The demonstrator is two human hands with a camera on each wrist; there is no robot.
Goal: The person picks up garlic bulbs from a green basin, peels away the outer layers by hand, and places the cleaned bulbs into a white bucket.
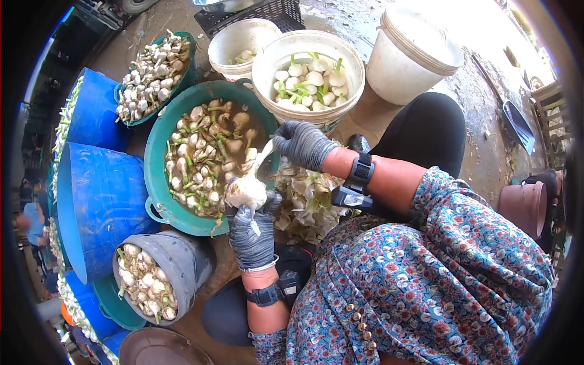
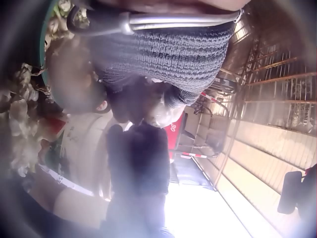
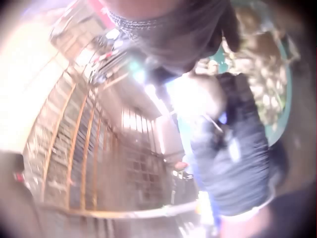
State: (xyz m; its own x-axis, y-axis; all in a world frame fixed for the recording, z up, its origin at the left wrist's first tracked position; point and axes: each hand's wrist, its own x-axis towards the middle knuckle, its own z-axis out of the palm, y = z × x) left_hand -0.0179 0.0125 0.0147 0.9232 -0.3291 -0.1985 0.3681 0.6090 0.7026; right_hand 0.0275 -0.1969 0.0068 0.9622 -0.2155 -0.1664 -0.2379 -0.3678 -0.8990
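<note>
My left hand [image 1: 250,237], in a grey knit glove, grips a white garlic bulb [image 1: 246,193] over the near edge of the green tub. My right hand [image 1: 304,145], gloved alike, pinches a pale strip of skin [image 1: 263,159] that stretches up from the bulb. Another loose strip hangs over the left fingers. Garlic with stalks [image 1: 198,164] lies in murky water in the green tub [image 1: 155,159]. Below the right hand is a heap of papery skins [image 1: 307,198]. Both wrist views are blurred, and the bulb is partly hidden by the gloves there.
A white bucket [image 1: 359,76] of cleaned bulbs stands behind the right hand, with a smaller white bucket [image 1: 214,52] beside it. A lidded bucket [image 1: 398,70] is farther right. Blue tubs [image 1: 100,207] and a grey bucket [image 1: 191,261] of garlic line the left.
</note>
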